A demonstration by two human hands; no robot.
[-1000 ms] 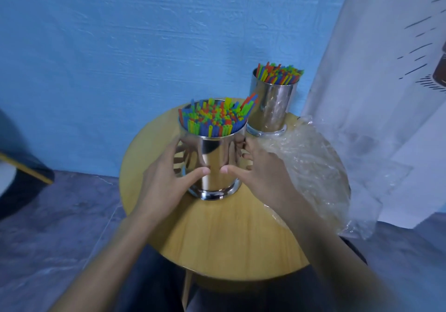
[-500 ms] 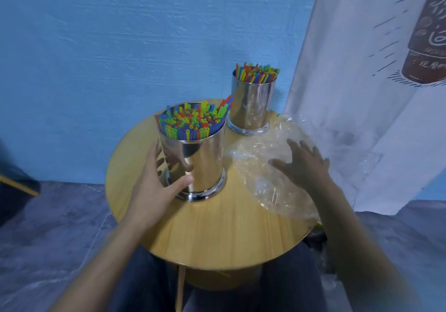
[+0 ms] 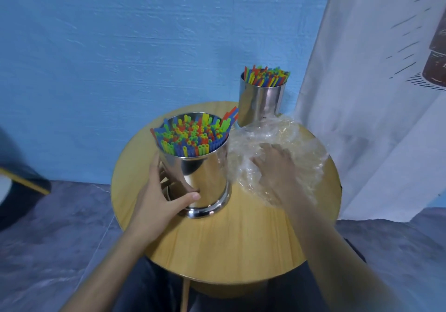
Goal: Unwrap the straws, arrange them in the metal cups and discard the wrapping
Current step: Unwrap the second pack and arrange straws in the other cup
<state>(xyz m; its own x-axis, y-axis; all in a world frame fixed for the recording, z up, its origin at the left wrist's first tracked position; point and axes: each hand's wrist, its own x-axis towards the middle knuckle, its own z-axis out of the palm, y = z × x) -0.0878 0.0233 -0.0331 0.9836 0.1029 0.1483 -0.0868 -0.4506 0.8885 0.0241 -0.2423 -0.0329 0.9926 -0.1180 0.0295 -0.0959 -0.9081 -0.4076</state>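
We steady the near cup (image 3: pixel 207 174) of straws (image 3: pixel 193 135), left hand (image 3: pixel 159 195) curled round it; right of the cup our right hand (image 3: pixel 277 169) lies on the wrapping (image 3: pixel 296 138), grip unclear, probably to bin it

Red, blue, green, yellow plastic straws (image 3: pixel 193 138); mirror-silver metal cup (image 3: pixel 210 179) at the left fingers (image 3: pixel 154 169); yellowish wood-grain round worktop (image 3: pixel 229 244).

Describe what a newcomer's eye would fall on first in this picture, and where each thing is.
The near metal cup, crammed with bright straws, stands midway on the round wooden table, the left hand holding its lower part. A far metal cup of straws stands at the back edge. Crumpled clear wrapping lies to the right, under the right hand.
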